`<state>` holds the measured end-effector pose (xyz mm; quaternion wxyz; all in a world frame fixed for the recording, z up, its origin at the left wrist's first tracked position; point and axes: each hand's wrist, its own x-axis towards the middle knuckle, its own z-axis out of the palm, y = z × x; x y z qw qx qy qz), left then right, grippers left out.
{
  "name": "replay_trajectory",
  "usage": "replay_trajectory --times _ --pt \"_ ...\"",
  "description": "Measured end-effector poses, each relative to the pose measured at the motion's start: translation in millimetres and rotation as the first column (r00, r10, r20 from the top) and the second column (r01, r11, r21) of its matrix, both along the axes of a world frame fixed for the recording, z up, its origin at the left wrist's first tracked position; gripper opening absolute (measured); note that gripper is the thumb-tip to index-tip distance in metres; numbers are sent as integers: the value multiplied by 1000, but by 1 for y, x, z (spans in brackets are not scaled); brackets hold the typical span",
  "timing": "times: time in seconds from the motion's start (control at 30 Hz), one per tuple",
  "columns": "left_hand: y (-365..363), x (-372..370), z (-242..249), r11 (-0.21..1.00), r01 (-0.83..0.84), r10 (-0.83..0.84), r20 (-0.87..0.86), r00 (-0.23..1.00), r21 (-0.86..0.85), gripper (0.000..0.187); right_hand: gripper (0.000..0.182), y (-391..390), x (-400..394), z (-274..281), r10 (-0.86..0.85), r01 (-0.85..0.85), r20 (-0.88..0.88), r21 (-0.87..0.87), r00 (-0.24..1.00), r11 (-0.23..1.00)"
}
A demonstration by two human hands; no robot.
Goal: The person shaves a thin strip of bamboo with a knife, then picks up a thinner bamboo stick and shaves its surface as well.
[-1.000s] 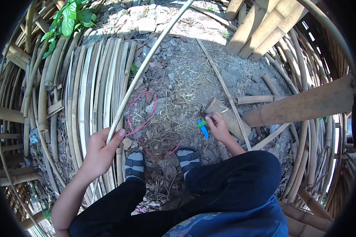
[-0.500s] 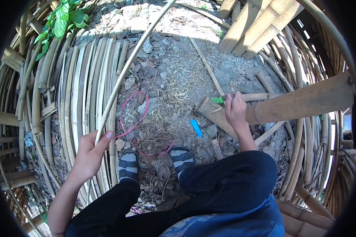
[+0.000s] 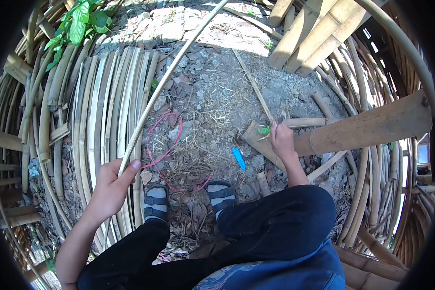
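Note:
My left hand (image 3: 112, 186) is closed around a long, thin bamboo strip (image 3: 164, 79), which slants up and away to the far edge of view. A pink cord (image 3: 180, 128) loops over the ground, one end reaching my left thumb. My right hand (image 3: 282, 141) is closed on a small dark tool (image 3: 280, 121), mostly hidden by the fingers. Beside those fingers shows a bright green piece (image 3: 264, 130). The hand is over a flat bamboo piece (image 3: 253, 137), near a thick bamboo pole (image 3: 367, 126). A blue object (image 3: 239, 158) lies on the ground between my hands.
Split bamboo strips (image 3: 116, 96) are stacked at the left. Thick bamboo lengths (image 3: 319, 36) lean at the upper right, with more curved strips (image 3: 367, 188) below. A thin stick (image 3: 251, 79) lies on stony ground. Leafy greens (image 3: 77, 26) grow at the upper left.
My right hand has shifted slightly left and down, and the green piece beside it sits lower. My left hand keeps its hold on the bamboo strip, whose far end appears farther right.

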<state>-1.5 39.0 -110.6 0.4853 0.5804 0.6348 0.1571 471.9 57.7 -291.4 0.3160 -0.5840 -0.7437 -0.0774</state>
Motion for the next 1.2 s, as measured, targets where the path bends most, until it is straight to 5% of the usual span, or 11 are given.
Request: replay_trajectory --times 0.23,0.43,0.53,0.7,0.8,0.83,0.87,1.0,1.07,1.13,1.2 --pt "-1 -1 6 1000 -5 5 2 1000 -25 42 22 2 0 39 -117 116 -92 -9 989 993" --pt "0 -2 4 999 0 0 -11 1000 -50 42 26 -4 -18 77 -35 44 -39 238 999 970" --pt "1 1 4 999 1 -1 2 1000 -32 42 26 1 -2 -15 47 -50 65 48 997 998" --pt "-2 -1 3 999 6 -7 -24 1000 -40 43 27 3 -18 73 -53 34 92 195 994 980" --pt "1 -2 2 1000 4 -4 -30 1000 -28 44 28 -4 -9 37 -105 82 71 267 992 960" --pt "1 -1 2 1000 7 -8 -35 999 -27 44 30 1 -11 0 -92 90 134 20 987 996" --pt "-1 -1 3 1000 15 -16 -31 999 -11 44 30 -3 -7 -2 -102 98 136 36 986 995" --pt "-5 -2 6 1000 15 -16 -12 1000 -14 44 33 -12 14 6 -133 133 15 -3 991 991" --pt "-4 -4 7 999 -2 1 -31 1000 -43 44 33 -1 26 11 -196 161 -341 -128 920 979" --pt "-3 -5 6 1000 3 -4 -44 999 -29 44 30 -2 28 16 -200 128 -330 -227 923 965" --pt "-4 -5 6 1000 5 -6 -42 999 -7 44 22 -5 22 22 -88 51 -316 -123 945 991"
